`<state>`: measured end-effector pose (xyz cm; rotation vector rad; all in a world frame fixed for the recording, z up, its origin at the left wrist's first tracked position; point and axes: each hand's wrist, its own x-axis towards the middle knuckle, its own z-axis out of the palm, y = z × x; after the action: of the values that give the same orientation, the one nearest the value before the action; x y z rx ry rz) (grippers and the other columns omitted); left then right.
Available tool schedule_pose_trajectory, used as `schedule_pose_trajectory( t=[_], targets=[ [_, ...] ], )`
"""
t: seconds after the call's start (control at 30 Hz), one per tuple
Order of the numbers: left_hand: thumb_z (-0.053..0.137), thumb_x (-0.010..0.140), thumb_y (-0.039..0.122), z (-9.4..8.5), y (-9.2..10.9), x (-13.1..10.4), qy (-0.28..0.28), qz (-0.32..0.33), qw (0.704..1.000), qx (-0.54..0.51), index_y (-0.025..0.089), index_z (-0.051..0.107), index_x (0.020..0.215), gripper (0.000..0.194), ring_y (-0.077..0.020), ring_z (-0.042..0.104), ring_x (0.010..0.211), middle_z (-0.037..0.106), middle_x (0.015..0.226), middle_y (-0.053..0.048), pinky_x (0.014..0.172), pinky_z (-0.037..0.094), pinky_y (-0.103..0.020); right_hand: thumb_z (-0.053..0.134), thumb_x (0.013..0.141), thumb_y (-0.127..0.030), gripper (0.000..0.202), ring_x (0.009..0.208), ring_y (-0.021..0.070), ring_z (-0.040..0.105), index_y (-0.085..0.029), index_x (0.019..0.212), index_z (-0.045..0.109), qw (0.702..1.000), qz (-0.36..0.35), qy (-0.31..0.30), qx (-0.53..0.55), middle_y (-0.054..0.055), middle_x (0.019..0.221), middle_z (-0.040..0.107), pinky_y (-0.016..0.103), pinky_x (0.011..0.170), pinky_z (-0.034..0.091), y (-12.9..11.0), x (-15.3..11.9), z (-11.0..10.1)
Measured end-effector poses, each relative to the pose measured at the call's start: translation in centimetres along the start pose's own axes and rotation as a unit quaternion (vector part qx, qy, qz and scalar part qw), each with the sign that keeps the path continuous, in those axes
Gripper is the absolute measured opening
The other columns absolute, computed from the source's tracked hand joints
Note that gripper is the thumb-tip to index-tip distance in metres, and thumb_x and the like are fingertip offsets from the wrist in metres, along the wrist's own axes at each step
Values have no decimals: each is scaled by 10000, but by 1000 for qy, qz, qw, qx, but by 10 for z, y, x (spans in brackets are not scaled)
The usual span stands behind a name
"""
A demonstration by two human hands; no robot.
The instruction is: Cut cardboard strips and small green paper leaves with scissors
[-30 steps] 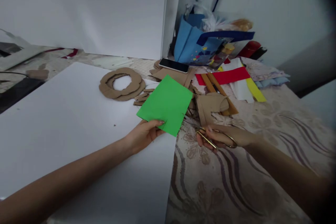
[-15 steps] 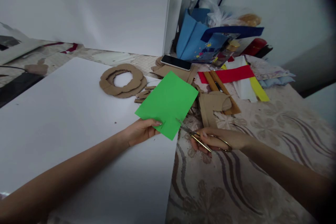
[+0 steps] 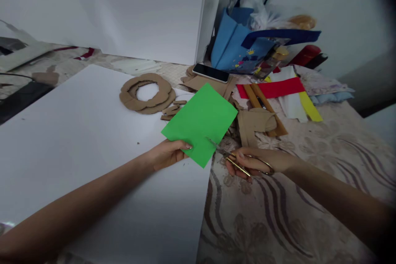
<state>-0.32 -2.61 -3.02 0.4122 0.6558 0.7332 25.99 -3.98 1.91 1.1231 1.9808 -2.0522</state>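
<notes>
A rectangular sheet of bright green paper (image 3: 201, 119), the landmark for all places given here, is held above the right edge of a large white board (image 3: 93, 144). Left hand (image 3: 170, 152): thumb on top and fingers beneath, pinching the sheet along its near left edge. Right hand (image 3: 256, 160): fingers curled through and around the gold handles of a pair of metal scissors (image 3: 237, 166), whose tip lies over the sheet's near right edge; whether the blades have bitten into the paper cannot be told.

The step in hand appears to be cutting the sheet; the next move would call for a steady left pinch, clear of the blade line, and a controlled squeeze of the handles.

Left of and beyond the sheet: two overlapping scalloped rings of brown cardboard (image 3: 130, 93). Just beyond it: a flat black-faced phone (image 3: 210, 72) on cardboard. Right of it: an irregular brown cardboard offcut (image 3: 253, 120), then a flat red strip (image 3: 281, 88) and a yellow strip (image 3: 311, 109). Farther beyond, to the right: a light-blue bag with dark-blue handles (image 3: 232, 41).
</notes>
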Motion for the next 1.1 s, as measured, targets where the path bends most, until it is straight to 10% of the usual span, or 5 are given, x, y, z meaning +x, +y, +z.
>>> schedule_pose_trajectory(
  t=[0.8,1.1],
  targets=[
    [623,670,-1,-4,0,3,19,11,1000,-3,164,569,1185,542,-222,667,947,696,1049,-109,879,521,-338,435,777,-711,515,398,50,318,-199,717,431,992,56,107,42,-62,544,375,180,347,266,5,4,11],
    [644,658,2,-6,-4,0,-11,8,1000,10,189,597,1137,516,-236,655,983,678,1111,-101,867,526,-346,340,865,-650,508,490,69,418,-168,765,466,999,31,20,19,-37,613,427,208,457,349,-1,3,7]
  ],
)
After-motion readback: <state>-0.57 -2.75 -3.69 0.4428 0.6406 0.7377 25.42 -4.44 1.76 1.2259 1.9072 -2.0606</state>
